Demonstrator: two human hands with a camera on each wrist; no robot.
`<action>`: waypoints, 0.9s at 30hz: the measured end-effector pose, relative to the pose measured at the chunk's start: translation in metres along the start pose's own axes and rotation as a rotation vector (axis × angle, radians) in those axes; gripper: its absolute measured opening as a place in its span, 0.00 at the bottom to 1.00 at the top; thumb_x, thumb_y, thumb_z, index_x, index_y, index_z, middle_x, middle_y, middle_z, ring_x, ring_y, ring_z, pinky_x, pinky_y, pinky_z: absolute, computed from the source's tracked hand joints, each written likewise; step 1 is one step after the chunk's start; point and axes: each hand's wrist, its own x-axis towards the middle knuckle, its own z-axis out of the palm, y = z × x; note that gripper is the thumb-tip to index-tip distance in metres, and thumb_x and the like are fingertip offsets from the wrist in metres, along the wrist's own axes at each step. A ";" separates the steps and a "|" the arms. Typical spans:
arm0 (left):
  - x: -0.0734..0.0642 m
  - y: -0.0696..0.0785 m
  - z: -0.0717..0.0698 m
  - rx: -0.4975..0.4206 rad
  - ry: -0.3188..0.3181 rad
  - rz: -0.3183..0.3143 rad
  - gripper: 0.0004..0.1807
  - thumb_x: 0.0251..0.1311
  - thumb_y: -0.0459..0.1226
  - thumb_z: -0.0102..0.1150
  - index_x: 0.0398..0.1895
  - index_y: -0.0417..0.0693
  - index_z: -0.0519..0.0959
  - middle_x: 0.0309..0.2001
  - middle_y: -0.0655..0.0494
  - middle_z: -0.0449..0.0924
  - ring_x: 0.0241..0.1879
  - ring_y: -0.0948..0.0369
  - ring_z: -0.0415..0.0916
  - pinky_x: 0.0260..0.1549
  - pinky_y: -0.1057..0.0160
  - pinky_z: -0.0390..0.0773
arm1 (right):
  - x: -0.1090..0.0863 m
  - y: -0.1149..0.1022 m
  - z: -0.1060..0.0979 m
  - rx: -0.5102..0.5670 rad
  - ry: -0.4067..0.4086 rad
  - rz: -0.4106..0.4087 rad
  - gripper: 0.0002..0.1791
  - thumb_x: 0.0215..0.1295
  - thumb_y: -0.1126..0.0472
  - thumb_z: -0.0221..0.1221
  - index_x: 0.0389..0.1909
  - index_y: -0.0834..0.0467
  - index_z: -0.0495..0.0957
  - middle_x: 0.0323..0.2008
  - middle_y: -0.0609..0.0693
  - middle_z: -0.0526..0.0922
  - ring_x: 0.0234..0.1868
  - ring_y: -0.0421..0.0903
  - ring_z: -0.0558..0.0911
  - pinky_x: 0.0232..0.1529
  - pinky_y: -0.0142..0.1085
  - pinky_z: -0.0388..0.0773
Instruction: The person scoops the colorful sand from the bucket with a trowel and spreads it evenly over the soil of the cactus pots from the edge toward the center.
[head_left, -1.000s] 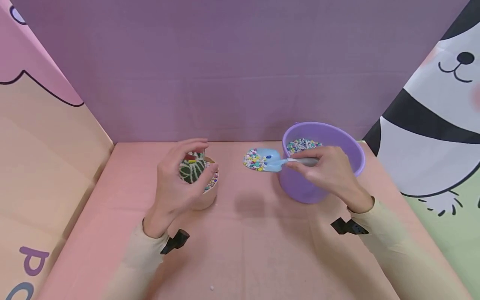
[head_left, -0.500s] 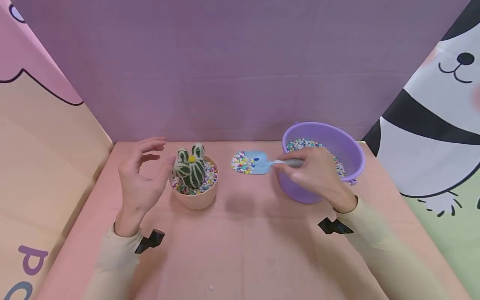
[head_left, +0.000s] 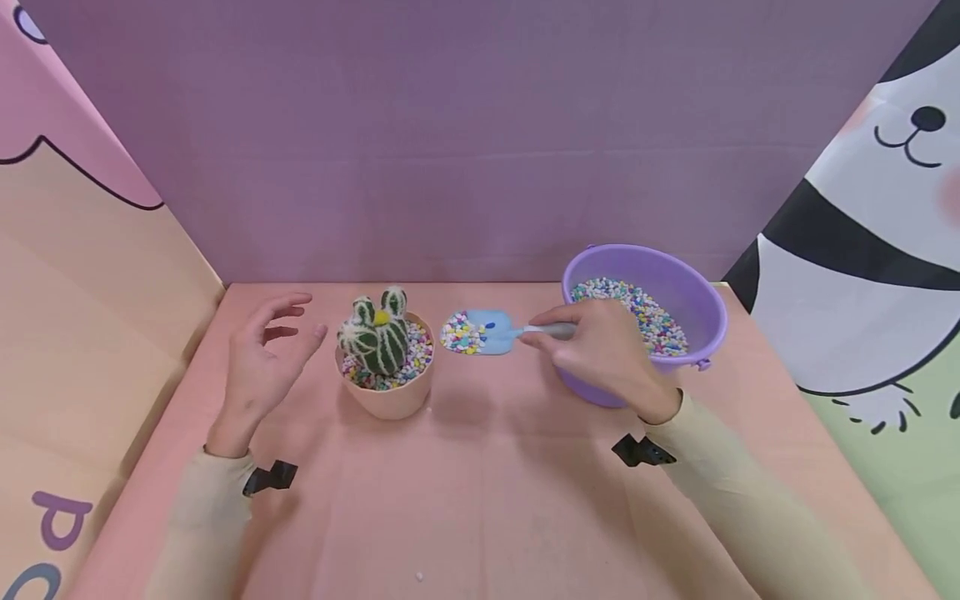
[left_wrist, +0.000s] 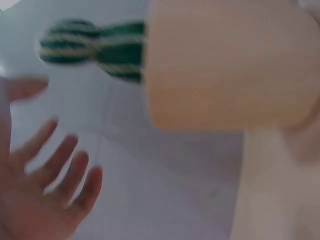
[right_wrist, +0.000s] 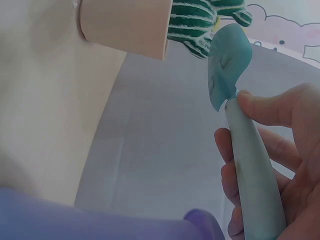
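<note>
In the head view my right hand (head_left: pixel 600 346) grips the pale handle of a small blue trowel (head_left: pixel 495 332), whose blade carries colourful pebbles (head_left: pixel 461 336). The blade hovers above the table, just right of a peach plant pot (head_left: pixel 390 404). A green striped cactus (head_left: pixel 381 346) with a yellow flower stands in the pot, ringed by pebbles. My left hand (head_left: pixel 258 367) is held apart from the pot, on its left, fingers loosely bent around nothing. From the right wrist view, the fingers and thumb wrap the trowel handle (right_wrist: pixel 254 170); the blade's underside faces that camera.
A purple bucket (head_left: pixel 693 312) partly filled with pebbles (head_left: pixel 652 321) stands at the back right, behind the right hand. A pink cloth covers the table (head_left: pixel 450 500), with one loose pebble (head_left: pixel 419 577) near the front. A purple wall (head_left: pixel 480 167) closes off the back.
My left hand has drawn away from the cactus to the left, uncovering it. The right hand has carried the loaded trowel leftward from the bucket's side to near the pot.
</note>
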 end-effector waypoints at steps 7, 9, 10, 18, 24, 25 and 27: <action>-0.001 -0.034 -0.003 0.066 -0.453 -0.038 0.42 0.59 0.35 0.76 0.77 0.44 0.70 0.78 0.42 0.68 0.77 0.44 0.63 0.67 0.40 0.73 | 0.006 -0.007 0.013 0.008 -0.027 0.009 0.15 0.59 0.41 0.74 0.42 0.43 0.94 0.36 0.39 0.94 0.46 0.46 0.90 0.40 0.44 0.81; -0.001 -0.039 -0.002 0.061 -0.512 -0.063 0.46 0.58 0.36 0.77 0.80 0.45 0.67 0.79 0.40 0.67 0.78 0.40 0.61 0.69 0.34 0.70 | 0.008 -0.009 0.017 0.005 -0.033 0.000 0.15 0.59 0.41 0.74 0.42 0.42 0.94 0.35 0.38 0.94 0.44 0.45 0.90 0.39 0.44 0.81; -0.001 -0.041 -0.001 0.062 -0.531 -0.077 0.47 0.58 0.37 0.78 0.80 0.46 0.66 0.79 0.41 0.66 0.79 0.40 0.61 0.69 0.33 0.70 | 0.009 -0.010 0.019 -0.002 -0.035 -0.008 0.15 0.59 0.40 0.73 0.42 0.42 0.94 0.34 0.39 0.94 0.43 0.45 0.90 0.38 0.43 0.80; -0.003 -0.051 0.001 0.104 -0.602 -0.115 0.55 0.55 0.43 0.81 0.84 0.49 0.61 0.80 0.43 0.66 0.78 0.41 0.63 0.72 0.32 0.67 | 0.019 -0.018 0.031 -0.031 -0.051 -0.067 0.13 0.60 0.43 0.74 0.40 0.44 0.95 0.29 0.39 0.93 0.36 0.45 0.89 0.26 0.36 0.74; -0.002 -0.052 0.005 0.134 -0.608 -0.121 0.55 0.55 0.46 0.82 0.84 0.51 0.62 0.81 0.46 0.66 0.81 0.41 0.60 0.76 0.31 0.62 | 0.021 -0.018 0.037 -0.056 -0.049 -0.071 0.12 0.59 0.43 0.75 0.40 0.45 0.95 0.33 0.40 0.94 0.36 0.44 0.90 0.22 0.35 0.74; -0.001 -0.051 0.005 0.145 -0.607 -0.115 0.55 0.54 0.47 0.82 0.84 0.52 0.63 0.81 0.48 0.66 0.81 0.42 0.61 0.76 0.32 0.62 | 0.022 -0.018 0.038 -0.065 -0.047 -0.075 0.12 0.59 0.43 0.75 0.39 0.45 0.95 0.33 0.40 0.94 0.36 0.44 0.90 0.23 0.35 0.75; 0.000 -0.049 0.006 0.178 -0.606 -0.097 0.55 0.54 0.48 0.82 0.84 0.52 0.63 0.81 0.50 0.66 0.81 0.43 0.61 0.76 0.34 0.63 | 0.023 -0.018 0.039 -0.091 -0.038 -0.093 0.12 0.59 0.44 0.75 0.39 0.45 0.95 0.34 0.40 0.94 0.36 0.44 0.90 0.23 0.36 0.75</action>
